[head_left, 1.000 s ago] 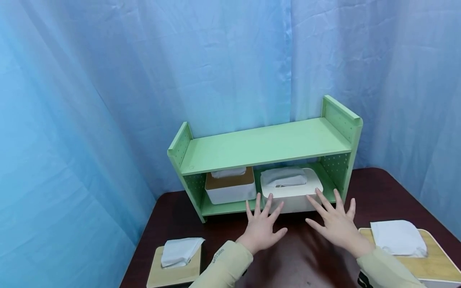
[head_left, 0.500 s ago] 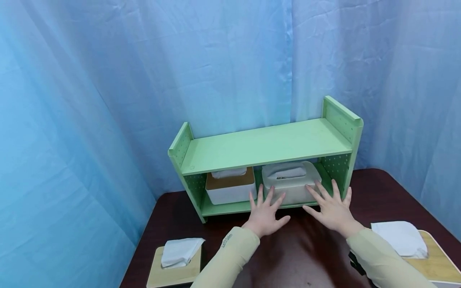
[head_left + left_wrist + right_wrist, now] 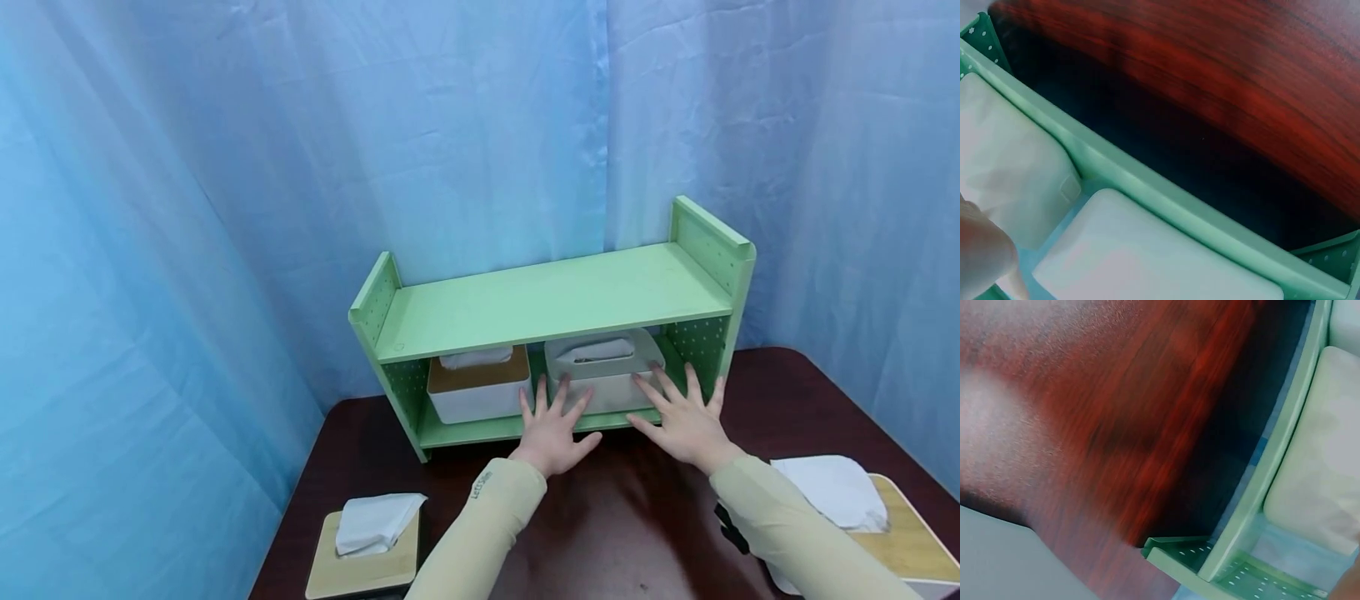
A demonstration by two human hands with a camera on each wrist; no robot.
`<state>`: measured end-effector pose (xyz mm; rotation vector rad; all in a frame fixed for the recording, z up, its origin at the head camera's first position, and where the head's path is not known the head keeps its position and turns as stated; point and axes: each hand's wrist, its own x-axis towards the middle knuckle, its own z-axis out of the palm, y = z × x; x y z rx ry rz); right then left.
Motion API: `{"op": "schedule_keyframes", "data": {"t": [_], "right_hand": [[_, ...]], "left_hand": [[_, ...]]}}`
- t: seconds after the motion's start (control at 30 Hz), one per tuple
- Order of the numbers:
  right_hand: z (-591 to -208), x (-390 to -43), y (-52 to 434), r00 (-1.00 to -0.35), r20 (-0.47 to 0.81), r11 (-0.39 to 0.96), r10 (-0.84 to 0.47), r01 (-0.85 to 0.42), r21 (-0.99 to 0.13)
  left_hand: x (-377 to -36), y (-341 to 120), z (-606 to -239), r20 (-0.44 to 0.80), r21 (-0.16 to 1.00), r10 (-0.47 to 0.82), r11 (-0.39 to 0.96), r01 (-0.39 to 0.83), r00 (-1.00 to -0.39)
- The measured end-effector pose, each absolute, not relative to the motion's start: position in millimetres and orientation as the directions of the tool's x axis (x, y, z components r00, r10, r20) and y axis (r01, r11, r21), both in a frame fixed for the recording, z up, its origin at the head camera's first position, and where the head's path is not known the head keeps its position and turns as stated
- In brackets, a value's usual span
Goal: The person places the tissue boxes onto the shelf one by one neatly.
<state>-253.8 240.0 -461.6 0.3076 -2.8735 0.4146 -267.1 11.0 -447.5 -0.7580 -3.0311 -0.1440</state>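
Observation:
On the lower tier of a green two-tier shelf (image 3: 555,300) stands a white-lidded tissue box (image 3: 613,392), its tissue lying over the slot. My left hand (image 3: 550,435) has its fingers spread, with the fingertips at the left part of that box's front. Also spread, my right hand (image 3: 686,423) has fingertips at the front's right part. Left of it on the same tier is a tissue box with a brown lid (image 3: 480,390). In the left wrist view, part of my left hand (image 3: 985,253) shows beside the white box (image 3: 1010,159).
A wood-lidded tissue box (image 3: 390,571) lies on the dark table (image 3: 600,533) at front left. Another wood-lidded tissue box (image 3: 911,529) is at front right, partly behind the right sleeve. Blue curtains (image 3: 480,125) hang behind and at both sides.
The white-lidded tissue box has slid back from the shelf's front edge, deeper into the lower tier. Both hands have moved forward with it, fingers spread throughout.

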Motion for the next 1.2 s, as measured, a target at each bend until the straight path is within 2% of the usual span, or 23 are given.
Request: {"op": "schedule_keyframes", "data": {"t": [0.37, 0.83, 1.2], "right_hand": [[-473, -245, 238, -0.944, 0.272, 0.932, -0.184, -0.256, -0.258], [-503, -213, 225, -0.943, 0.290, 0.895, -0.163, -0.264, -0.359], [-517, -190, 216, -0.943, 0.294, 0.872, -0.157, -0.272, -0.407]], "left_hand": [[-259, -4, -455, 0.074, 0.097, 0.478, 0.870, 0.483, -0.875], [-231, -52, -473, 0.126, 0.296, 0.446, 0.835, 0.463, -0.886], [-203, -91, -473, 0.100, 0.306, 0.458, 0.830, 0.466, -0.883]]}}
